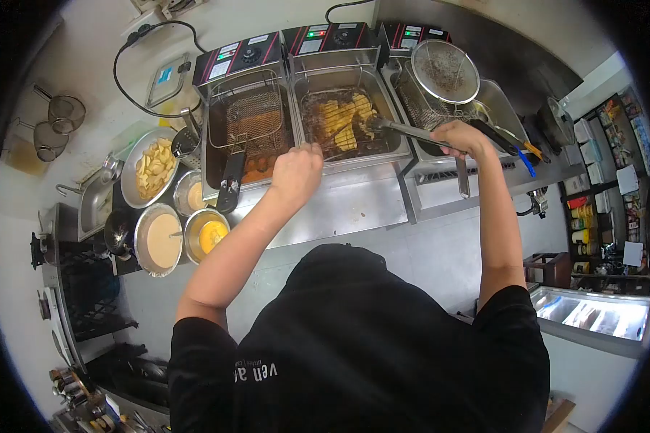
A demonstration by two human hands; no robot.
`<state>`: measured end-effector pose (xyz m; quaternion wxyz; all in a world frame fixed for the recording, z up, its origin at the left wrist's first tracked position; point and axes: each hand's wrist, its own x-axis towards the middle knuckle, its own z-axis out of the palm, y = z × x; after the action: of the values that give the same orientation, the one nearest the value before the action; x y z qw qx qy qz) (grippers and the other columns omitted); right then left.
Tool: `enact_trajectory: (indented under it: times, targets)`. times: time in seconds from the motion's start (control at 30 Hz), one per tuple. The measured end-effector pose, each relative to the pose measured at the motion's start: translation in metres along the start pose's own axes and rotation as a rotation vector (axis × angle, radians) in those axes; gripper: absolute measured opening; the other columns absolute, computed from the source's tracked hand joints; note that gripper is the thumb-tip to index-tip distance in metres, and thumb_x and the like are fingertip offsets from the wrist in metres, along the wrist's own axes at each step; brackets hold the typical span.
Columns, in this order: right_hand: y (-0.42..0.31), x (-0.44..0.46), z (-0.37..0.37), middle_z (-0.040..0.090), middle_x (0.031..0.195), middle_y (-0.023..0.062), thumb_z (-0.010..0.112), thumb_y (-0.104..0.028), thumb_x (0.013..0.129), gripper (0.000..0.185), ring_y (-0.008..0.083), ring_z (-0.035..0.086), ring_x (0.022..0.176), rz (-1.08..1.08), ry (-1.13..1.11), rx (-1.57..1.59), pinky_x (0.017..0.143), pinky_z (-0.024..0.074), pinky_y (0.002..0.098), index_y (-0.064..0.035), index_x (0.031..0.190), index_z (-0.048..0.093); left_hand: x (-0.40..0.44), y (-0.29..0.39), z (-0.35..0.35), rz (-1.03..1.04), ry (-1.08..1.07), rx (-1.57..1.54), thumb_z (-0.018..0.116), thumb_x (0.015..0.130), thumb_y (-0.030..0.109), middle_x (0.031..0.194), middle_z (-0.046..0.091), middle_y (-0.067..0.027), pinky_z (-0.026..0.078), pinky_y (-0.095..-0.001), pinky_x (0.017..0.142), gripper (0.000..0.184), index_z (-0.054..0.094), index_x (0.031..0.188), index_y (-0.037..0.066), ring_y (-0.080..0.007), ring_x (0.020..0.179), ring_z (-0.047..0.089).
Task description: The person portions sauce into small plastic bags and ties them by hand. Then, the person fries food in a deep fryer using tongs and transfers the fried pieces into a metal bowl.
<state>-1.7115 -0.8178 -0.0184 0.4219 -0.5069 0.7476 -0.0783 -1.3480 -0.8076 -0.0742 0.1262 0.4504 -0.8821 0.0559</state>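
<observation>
My right hand (464, 138) is closed around metal tongs (415, 132), which reach left over the middle fryer (390, 154). Their tips are at the right edge of golden-yellow food (339, 119) in dark, bubbling oil; whether they touch it I cannot tell. Thin wires cross over the food. My left hand (298, 172) is a fist at the front rim, between the left and middle fryers. What it grips, if anything, is hidden. Just left of it, a wire fry basket (255, 119) with a black handle (231, 180) sits in the left fryer (213, 155).
A round mesh strainer (446, 71) rests over the right fryer, near black-handled utensils (498, 137). On the left stand a bowl of pale cut pieces (154, 167), a bowl of beige batter (162, 240) and a bowl of yellow liquid (211, 234). A steel ledge (339, 202) runs along the front.
</observation>
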Motion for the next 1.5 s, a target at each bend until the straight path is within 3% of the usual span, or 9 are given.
enact_trajectory:
  times: [0.17,0.43,0.57,0.63,0.8,0.9,0.97,1.03,1.5]
  targets:
    - [-0.030,-0.014,0.005,0.054,0.056,0.0036,0.060,-0.027,0.087,0.026,0.0107,0.044,0.040,-0.054,0.041,0.038,0.036,0.0339,0.0296,-0.0030,0.081,0.065,-0.010,-0.001,-0.014,-0.052,0.019,-0.006,0.066,0.079,0.019,0.083,0.065,-0.0165,0.054,-0.0387,0.062,0.028,0.061,0.097,-0.002,-0.0304,0.073,0.066]
    - [-0.133,-0.068,0.033,0.055,0.057,0.0031,0.060,-0.031,0.088,0.031,0.0128,0.048,0.045,-0.302,0.151,-0.435,0.039,0.0376,0.0300,-0.0012,0.086,0.067,-0.040,-0.005,-0.056,-0.280,-0.030,-0.114,0.065,0.082,0.020,0.085,0.064,-0.0198,0.053,-0.0430,0.064,0.033,0.059,0.105,-0.003,-0.0359,0.073,0.065]
    - [-0.147,-0.062,0.035,0.055,0.058,0.0042,0.059,-0.033,0.089,0.033,0.0137,0.047,0.043,-0.305,0.111,-0.381,0.039,0.0368,0.0304,-0.0007,0.088,0.067,-0.042,-0.014,-0.048,-0.357,0.011,-0.123,0.064,0.083,0.021,0.085,0.065,-0.0205,0.053,-0.0442,0.064,0.032,0.060,0.105,-0.003,-0.0368,0.073,0.065]
    - [-0.146,-0.060,0.032,0.055,0.058,0.0046,0.059,-0.033,0.089,0.034,0.0133,0.046,0.042,-0.308,0.092,-0.347,0.038,0.0356,0.0300,-0.0002,0.087,0.067,-0.040,-0.017,-0.046,-0.333,0.122,-0.121,0.063,0.083,0.020,0.076,0.065,-0.0192,0.054,-0.0425,0.060,0.022,0.059,0.085,-0.002,-0.0357,0.066,0.066]
    - [-0.132,-0.056,0.022,0.051,0.057,0.0041,0.060,-0.032,0.090,0.034,0.0102,0.038,0.037,-0.283,0.092,-0.216,0.035,0.0296,0.0278,0.0015,0.083,0.065,-0.039,-0.016,-0.041,-0.337,0.159,-0.141,0.062,0.084,0.020,0.074,0.065,-0.0187,0.053,-0.0439,0.060,0.020,0.060,0.081,0.000,-0.0360,0.066,0.065]
    - [-0.117,-0.033,0.025,0.061,0.065,0.0108,0.062,-0.032,0.087,0.035,0.0192,0.055,0.047,-0.226,0.209,-0.284,0.043,0.0428,0.0331,0.0026,0.086,0.067,-0.037,-0.015,-0.041,-0.319,0.162,-0.132,0.061,0.085,0.020,0.074,0.065,-0.0184,0.053,-0.0443,0.060,0.020,0.060,0.081,0.001,-0.0360,0.066,0.065]
    - [-0.099,0.003,0.056,0.069,0.087,0.0183,0.061,-0.028,0.083,0.029,0.0325,0.067,0.082,-0.324,0.432,-0.602,0.070,0.0532,0.0419,-0.0018,0.093,0.070,-0.037,-0.015,-0.042,-0.300,0.154,-0.130,0.061,0.085,0.020,0.074,0.065,-0.0184,0.053,-0.0445,0.060,0.020,0.060,0.081,0.001,-0.0360,0.065,0.065]
    - [-0.097,0.024,0.087,0.066,0.101,0.0217,0.059,-0.022,0.080,0.027,0.0350,0.064,0.100,-0.295,0.404,-0.530,0.086,0.0508,0.0423,-0.0026,0.096,0.070,-0.035,-0.015,-0.042,-0.301,0.156,-0.108,0.061,0.085,0.020,0.074,0.065,-0.0183,0.053,-0.0444,0.059,0.019,0.061,0.082,0.001,-0.0359,0.065,0.065]
    - [-0.113,0.094,0.141,0.067,0.105,0.0189,0.050,-0.011,0.084,0.027,0.0319,0.065,0.101,-0.298,0.417,-0.381,0.085,0.0517,0.0414,-0.0013,0.099,0.070,-0.034,-0.013,-0.048,-0.357,0.090,-0.055,0.057,0.088,0.023,0.075,0.065,-0.0178,0.052,-0.0452,0.060,0.021,0.063,0.084,0.003,-0.0364,0.066,0.065]
